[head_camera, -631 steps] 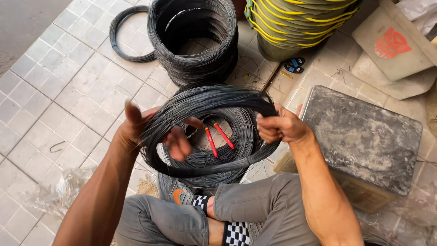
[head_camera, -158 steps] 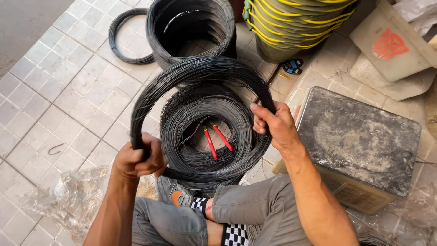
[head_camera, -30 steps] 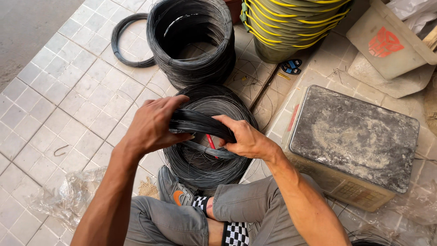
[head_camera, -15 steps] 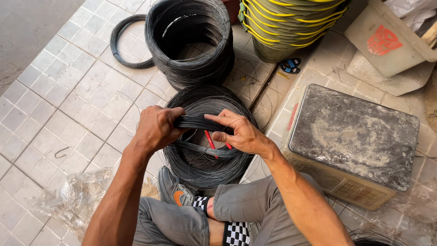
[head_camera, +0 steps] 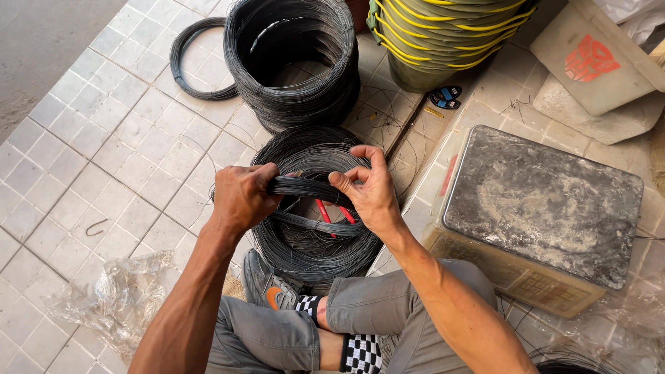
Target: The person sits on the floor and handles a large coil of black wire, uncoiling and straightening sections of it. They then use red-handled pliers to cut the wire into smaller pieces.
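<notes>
A small bundle of dark wire (head_camera: 305,187), squeezed flat, is stretched between my two hands. My left hand (head_camera: 242,197) clasps its left end in a fist. My right hand (head_camera: 370,190) pinches the right end between thumb and fingers. Right below lies a larger coil of black wire (head_camera: 315,253) on the tiled floor. Red-handled pliers (head_camera: 332,211) rest inside that coil, partly hidden by the bundle.
A tall stack of wire coils (head_camera: 294,59) and a thin loose ring of wire (head_camera: 190,59) sit farther off. A metal-topped weighing scale (head_camera: 547,204) stands at right. Stacked buckets (head_camera: 443,34) are at the top. Crumpled clear plastic (head_camera: 114,298) lies at lower left, my bent legs below.
The wide loop I held open several seconds ago is now folded into a narrow flat bundle. Over the last second my hands have drawn slightly apart along it.
</notes>
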